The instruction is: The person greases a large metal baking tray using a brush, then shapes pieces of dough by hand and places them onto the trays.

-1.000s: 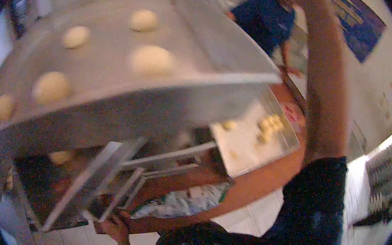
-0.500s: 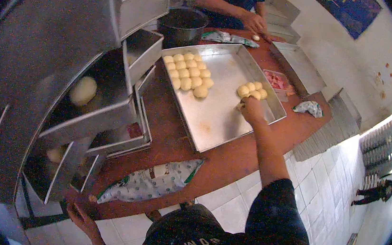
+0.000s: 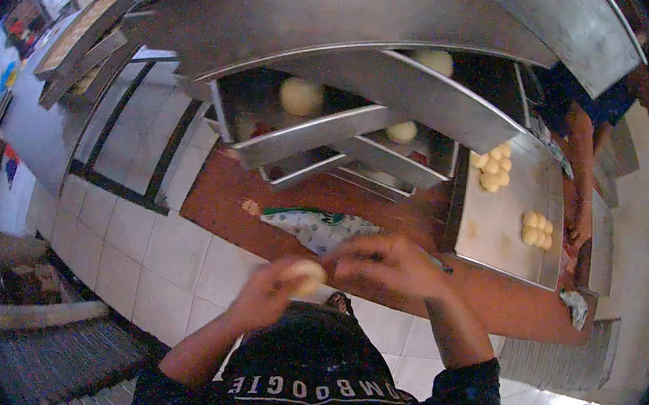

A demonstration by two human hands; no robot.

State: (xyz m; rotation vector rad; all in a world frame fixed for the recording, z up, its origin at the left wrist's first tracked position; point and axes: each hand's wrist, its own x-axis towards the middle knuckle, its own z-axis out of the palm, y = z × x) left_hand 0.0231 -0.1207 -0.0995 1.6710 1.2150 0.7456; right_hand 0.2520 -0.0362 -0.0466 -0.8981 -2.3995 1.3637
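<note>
In front of my body, my left hand [image 3: 266, 290] is closed around a pale dough ball [image 3: 305, 278]. Just to its right is my right hand [image 3: 393, 263], blurred by motion, its fingers apart with nothing visible in them. Behind the hands, a white patterned plastic bag [image 3: 318, 229] lies on the red-brown table [image 3: 219, 191], partly covered by my right hand. To the right, a large metal tray [image 3: 496, 228] carries a group of small dough balls [image 3: 537, 230] near its right side and another group [image 3: 492, 166] farther back, partly cut off by stacked trays.
Metal trays [image 3: 400, 163] are stacked crosswise at the back, with large dough balls [image 3: 301, 97] inside. A co-worker's arm [image 3: 579, 166] reaches down beyond the big tray. Another small bag [image 3: 574, 308] lies at the table's right end. White floor tiles [image 3: 174, 281] show at left.
The view has swung left. My right hand has left the dough balls on the tray and come beside my left. A dough ball now shows in my left hand, which is raised before my body.
</note>
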